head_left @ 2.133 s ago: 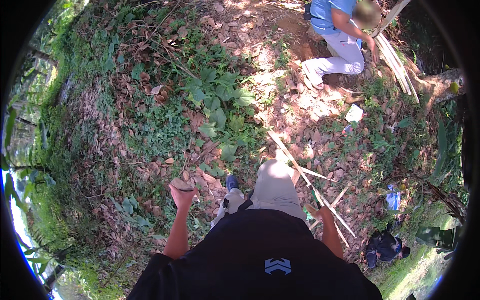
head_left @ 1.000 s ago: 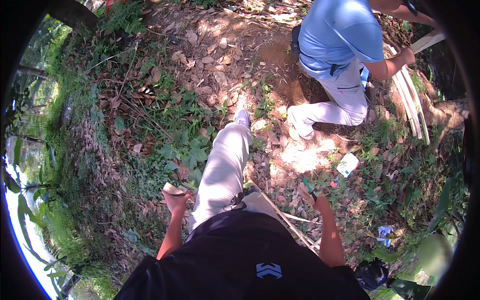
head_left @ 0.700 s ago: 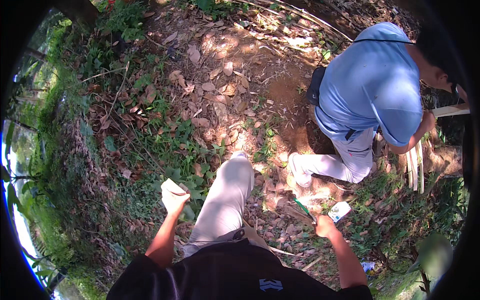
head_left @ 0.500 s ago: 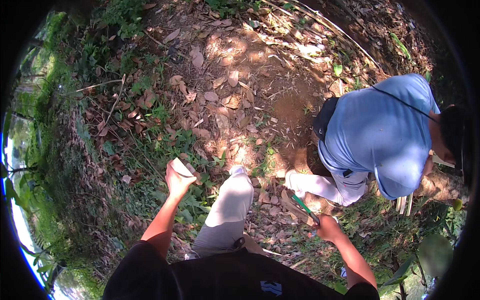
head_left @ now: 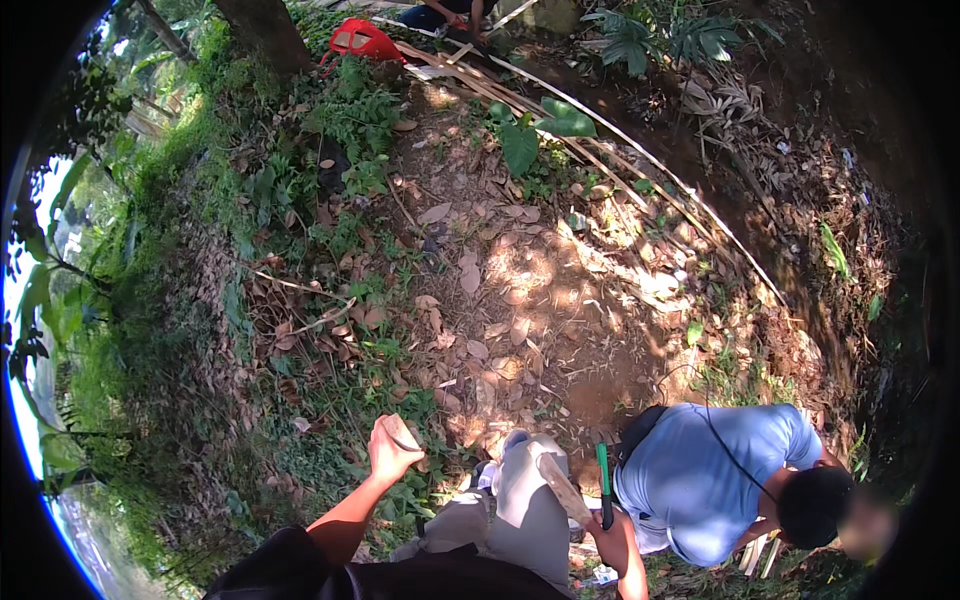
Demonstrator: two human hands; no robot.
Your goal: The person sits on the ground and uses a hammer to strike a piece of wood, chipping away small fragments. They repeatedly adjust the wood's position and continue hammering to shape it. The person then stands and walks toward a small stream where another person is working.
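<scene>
My left hand (head_left: 388, 458) is closed around a short, pale piece of wood (head_left: 403, 433), held out over the leafy ground. Most of that piece is hidden in my fingers. Near my legs, my right hand (head_left: 617, 542) grips a slim tool with a green and black handle (head_left: 603, 470). A flat, brown, blade-like strip (head_left: 563, 490) also extends from the same hand, beside the green part. Whether the two are joined I cannot tell. Just to the right, a person in a blue shirt (head_left: 700, 475) bends low, with their hands hidden.
Dry leaves cover the dirt path (head_left: 480, 290). Long bamboo strips (head_left: 640, 150) lie across the far right. A red bag (head_left: 365, 42) sits at the far end, near a tree trunk (head_left: 265, 40) and another person's hands (head_left: 472, 18). Green plants (head_left: 170, 260) line the left.
The view has tilted up, bringing the red bag and a far person into sight. My right hand has come closer to my legs. Both hands keep their hold.
</scene>
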